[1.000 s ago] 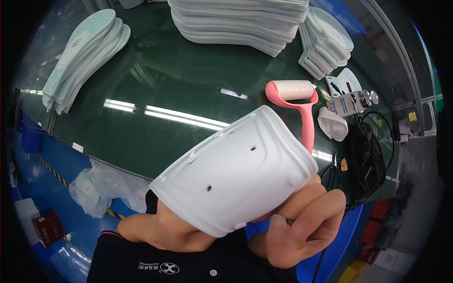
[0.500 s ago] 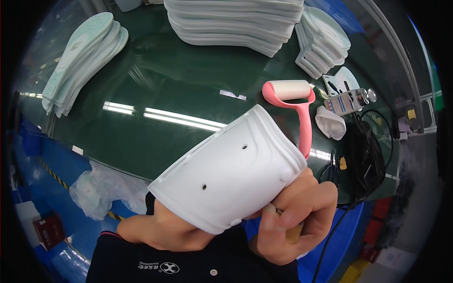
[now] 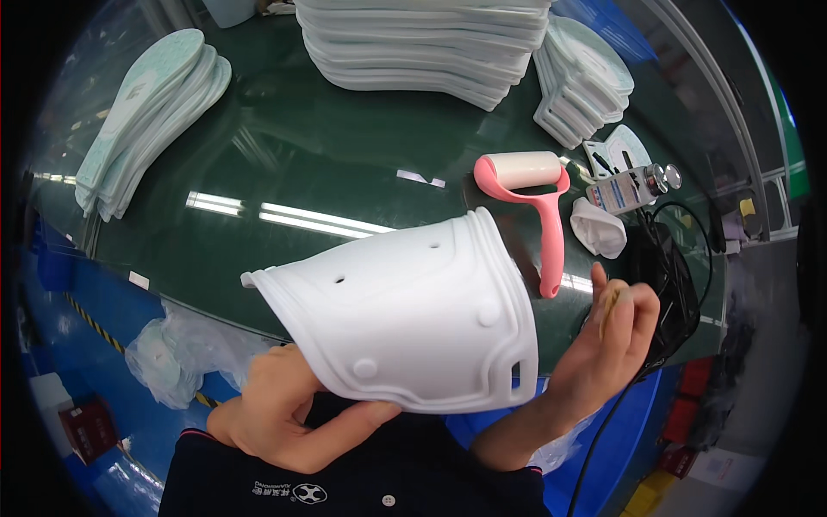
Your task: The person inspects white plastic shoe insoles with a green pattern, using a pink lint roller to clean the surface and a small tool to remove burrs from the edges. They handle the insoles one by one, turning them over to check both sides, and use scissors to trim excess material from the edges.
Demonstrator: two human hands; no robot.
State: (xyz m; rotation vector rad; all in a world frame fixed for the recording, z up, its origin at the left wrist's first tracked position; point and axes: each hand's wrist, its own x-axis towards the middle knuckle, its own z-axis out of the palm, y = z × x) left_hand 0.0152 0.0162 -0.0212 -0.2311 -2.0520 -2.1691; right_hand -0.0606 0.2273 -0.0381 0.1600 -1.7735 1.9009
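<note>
A white curved molded plastic shell (image 3: 405,319), with small holes, round bumps and a slot at its right corner, is held up in front of me. My left hand (image 3: 289,414) grips its lower left edge, thumb on the near edge and the other fingers partly hidden behind it. To the right of the shell and apart from it, my right hand (image 3: 607,345) is raised with curled fingers pinching a small yellowish-tan piece (image 3: 610,312). What kind of piece it is I cannot make out. A pink-handled roller (image 3: 550,233) with a white drum lies on the table just beyond.
On the dark green table (image 3: 345,164) stand a tall stack of white molded pieces (image 3: 422,52) and smaller stacks at left (image 3: 155,121) and right (image 3: 586,77). A bottle with a metal cap (image 3: 620,191), a white cloth-like piece (image 3: 599,228) and a black bag (image 3: 668,293) lie at right.
My right hand has moved away from the shell, up and to the right, with the small piece in its fingers. The shell has turned in my left hand, showing its bumps and slot.
</note>
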